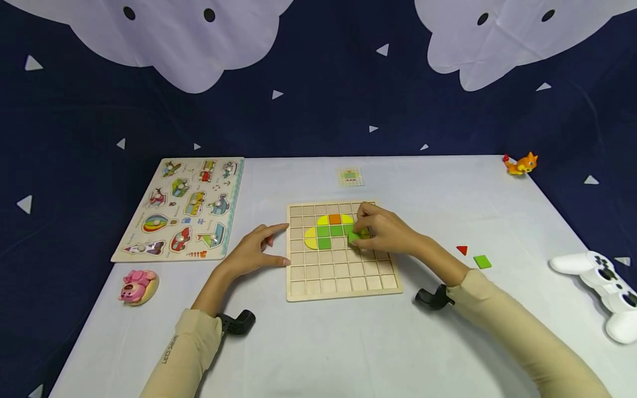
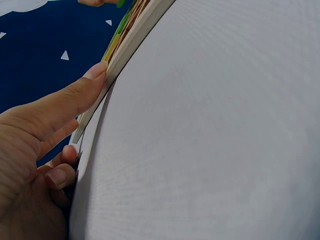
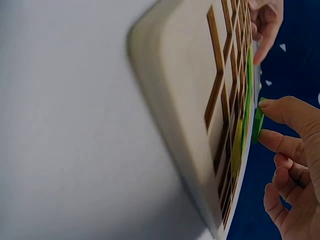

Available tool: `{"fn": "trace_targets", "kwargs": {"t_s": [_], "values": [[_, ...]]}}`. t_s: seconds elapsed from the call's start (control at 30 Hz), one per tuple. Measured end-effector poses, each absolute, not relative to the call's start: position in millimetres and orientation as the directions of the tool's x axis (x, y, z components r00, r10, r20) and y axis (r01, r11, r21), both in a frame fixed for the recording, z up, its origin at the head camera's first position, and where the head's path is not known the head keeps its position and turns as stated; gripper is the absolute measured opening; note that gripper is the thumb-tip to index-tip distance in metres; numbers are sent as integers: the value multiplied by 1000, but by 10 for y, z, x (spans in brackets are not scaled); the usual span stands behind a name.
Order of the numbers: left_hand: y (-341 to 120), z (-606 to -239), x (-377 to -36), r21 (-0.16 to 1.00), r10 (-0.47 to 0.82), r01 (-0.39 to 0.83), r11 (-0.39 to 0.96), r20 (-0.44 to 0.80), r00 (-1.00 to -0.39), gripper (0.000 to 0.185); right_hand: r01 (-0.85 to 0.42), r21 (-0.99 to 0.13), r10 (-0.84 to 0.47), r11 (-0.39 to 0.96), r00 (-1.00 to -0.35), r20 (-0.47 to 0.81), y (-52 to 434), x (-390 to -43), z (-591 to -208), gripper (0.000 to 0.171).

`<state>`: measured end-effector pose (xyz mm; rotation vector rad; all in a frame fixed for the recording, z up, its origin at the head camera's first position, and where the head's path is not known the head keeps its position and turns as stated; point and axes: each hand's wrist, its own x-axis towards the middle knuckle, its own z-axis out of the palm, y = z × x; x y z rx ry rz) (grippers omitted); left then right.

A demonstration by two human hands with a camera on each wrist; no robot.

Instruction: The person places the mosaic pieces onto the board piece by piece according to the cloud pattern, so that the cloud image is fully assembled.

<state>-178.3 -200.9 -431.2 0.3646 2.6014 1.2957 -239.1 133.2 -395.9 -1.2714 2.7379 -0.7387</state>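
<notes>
Green tile (image 1: 354,236) tilted askew over grid board (image 1: 343,287), pinched by right hand (image 1: 385,232)

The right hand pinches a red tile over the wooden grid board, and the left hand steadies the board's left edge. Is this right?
Not quite: the tile pinched by the right hand is green, not red, as the head and right wrist views show. The rest holds: it is over the grid board, and the left hand steadies the board's left edge.

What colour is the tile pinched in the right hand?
Green tile, held by the right hand; clearest in the head view.
</notes>
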Motion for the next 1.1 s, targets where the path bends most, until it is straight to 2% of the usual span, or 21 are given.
{"fn": "trace_targets", "kwargs": {"t_s": [0.23, 0.4, 0.77, 1.1], "values": [[-2006, -4310, -1769, 802, 318, 129, 583, -79, -945, 86, -764, -377, -772, 523, -612, 170, 1167, -2373, -4018, 19], [-2004, -4323, -1771, 802, 318, 130, 583, -78, -945, 86, -774, -368, -784, 515, -599, 161, 1083, -2354, -4046, 19], [-2012, -4299, -1793, 795, 320, 142, 590, -69, -945, 87, -739, -464, -781, 488, -607, 146, 1011, -2366, -4063, 10], [-2009, -4319, -1786, 790, 311, 133, 598, -76, -947, 87, -743, -391, -756, 543, -636, 157, 1027, -2321, -4005, 20]]}}
